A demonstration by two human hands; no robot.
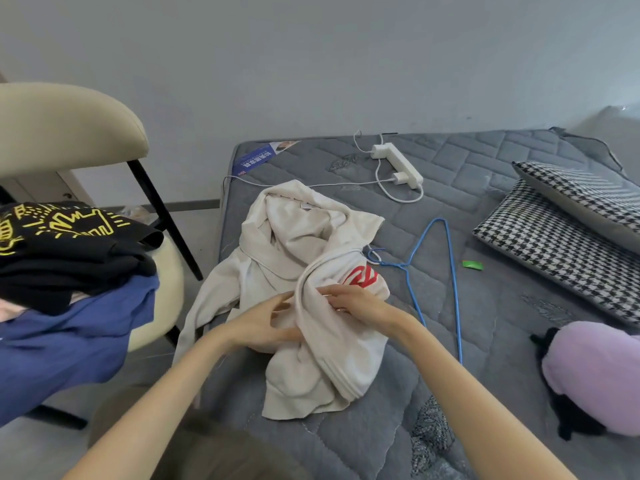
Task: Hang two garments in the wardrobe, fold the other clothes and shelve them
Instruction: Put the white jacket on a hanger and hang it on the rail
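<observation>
Left hand (pixel 266 323) and right hand (pixel 356 303) fingers pinch the hoodie (pixel 304 237); spread it flat, then take the hanger (pixel 405 267) right of them.

Bedroom — bare mattress (pixel 467 188), pillows (pixel 568 237)

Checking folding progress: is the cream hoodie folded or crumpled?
Crumpled, not folded: the cream hoodie lies bunched on the mattress, hood open, one sleeve trailing over the edge.

Bare forearms reaching forward, hands meeting at centre.
The left hand (pixel 263 323) is lying thumb-up, its fingertips hidden under a fold; the right hand (pixel 356 301) is arching palm-down, fingers curling to pinch the cream sweatshirt (pixel 294 237).
</observation>
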